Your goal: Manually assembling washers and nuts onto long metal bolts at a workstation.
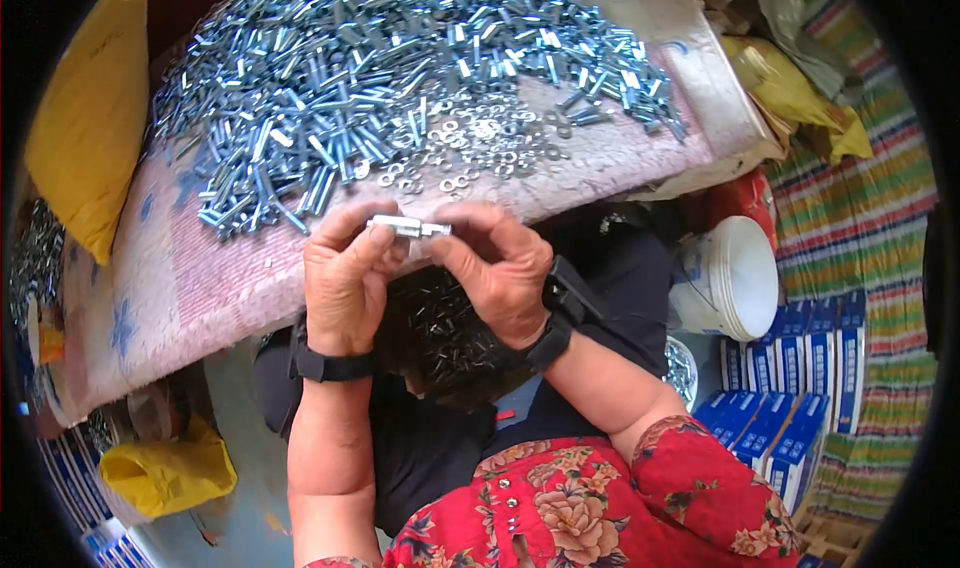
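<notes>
Above my lap, at the table's near edge, a silvery anchor bolt (pixel 408 227) with a thick sleeve and a narrower end lies level between my hands. My left hand (pixel 342 280) pinches the sleeve with thumb and fingers. At the narrower end, my right hand (pixel 500 268) closes its thumb and forefinger on the bolt; whether a small part is also between them cannot be made out. Beyond the hands, loose washers (pixel 488 140) are scattered in front of a big heap of shiny metal sleeves (pixel 380 58). Below the hands, dark bolts (pixel 450 333) gather in my lap, partly hidden.
A pink patterned cloth (pixel 215 283) covers the table. Yellow sacks (pixel 90 118) stand at the left, with another yellow bag (pixel 170 473) below. To the right are a white bucket (pixel 745 278), stacked blue-and-white boxes (pixel 765 428) and a striped mat (pixel 850 238).
</notes>
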Demonstrator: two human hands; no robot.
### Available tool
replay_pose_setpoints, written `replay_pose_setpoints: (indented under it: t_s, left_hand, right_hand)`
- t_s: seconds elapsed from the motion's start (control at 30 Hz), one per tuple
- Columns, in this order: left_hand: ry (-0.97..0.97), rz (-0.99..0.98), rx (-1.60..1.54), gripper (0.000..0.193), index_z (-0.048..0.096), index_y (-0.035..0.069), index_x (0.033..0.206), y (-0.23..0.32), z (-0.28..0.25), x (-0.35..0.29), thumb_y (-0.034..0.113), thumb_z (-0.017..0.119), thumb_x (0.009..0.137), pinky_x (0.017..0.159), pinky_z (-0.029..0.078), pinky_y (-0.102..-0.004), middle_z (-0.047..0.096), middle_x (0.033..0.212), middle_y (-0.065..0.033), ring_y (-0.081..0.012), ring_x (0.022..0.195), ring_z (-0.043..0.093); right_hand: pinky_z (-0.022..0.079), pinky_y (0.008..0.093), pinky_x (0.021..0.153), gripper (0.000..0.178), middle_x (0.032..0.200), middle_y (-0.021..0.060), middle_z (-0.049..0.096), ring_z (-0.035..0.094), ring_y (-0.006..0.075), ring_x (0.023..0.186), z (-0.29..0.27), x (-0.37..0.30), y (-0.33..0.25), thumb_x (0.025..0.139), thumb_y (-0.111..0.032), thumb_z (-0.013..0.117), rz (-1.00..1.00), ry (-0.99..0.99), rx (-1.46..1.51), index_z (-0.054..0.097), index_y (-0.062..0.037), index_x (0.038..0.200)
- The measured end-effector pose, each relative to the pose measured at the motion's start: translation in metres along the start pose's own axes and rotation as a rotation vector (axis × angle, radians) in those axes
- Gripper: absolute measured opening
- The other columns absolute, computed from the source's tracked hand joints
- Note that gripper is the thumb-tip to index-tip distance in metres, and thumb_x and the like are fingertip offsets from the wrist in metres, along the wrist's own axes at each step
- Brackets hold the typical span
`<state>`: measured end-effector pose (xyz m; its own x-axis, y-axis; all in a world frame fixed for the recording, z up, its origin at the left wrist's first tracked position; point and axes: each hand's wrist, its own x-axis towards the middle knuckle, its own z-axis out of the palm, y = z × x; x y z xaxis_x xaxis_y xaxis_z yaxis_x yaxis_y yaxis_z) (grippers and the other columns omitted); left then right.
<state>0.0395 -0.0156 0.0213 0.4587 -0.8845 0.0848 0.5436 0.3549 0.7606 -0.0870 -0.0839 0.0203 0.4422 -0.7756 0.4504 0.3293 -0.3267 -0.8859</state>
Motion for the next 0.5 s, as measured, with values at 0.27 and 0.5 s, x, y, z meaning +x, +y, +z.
replay_pose_setpoints:
  t_s: [0.27,0.5]
  left_hand:
    - [-0.186,-0.301,-0.26,0.025,0.058,0.0,0.086,-0.035,0.023,-0.019,0.023,0.064,0.08,0.06,0.045,-0.0231,0.059,0.078,-0.0084,-0.0126,0.066,0.055]
    - [-0.117,-0.542,-0.236,0.027,0.055,0.001,0.091,-0.031,0.03,-0.018,0.028,0.052,0.088,0.044,0.041,-0.0192,0.061,0.076,-0.0112,-0.0131,0.052,0.055]
  right_hand:
    - [0.043,0.0261,0.062,0.062,0.078,0.0043,0.05,0.051,0.0135,0.069,-0.045,-0.003,-0.004,0.054,-0.035,0.083,-0.05,-0.266,-0.207,0.047,-0.0057,0.095]
    - [0.044,0.0267,0.068,0.043,0.079,0.0057,0.056,0.054,0.014,0.074,-0.085,0.03,-0.019,0.06,-0.023,0.079,0.364,-0.459,-0.226,0.057,-0.0038,0.092]
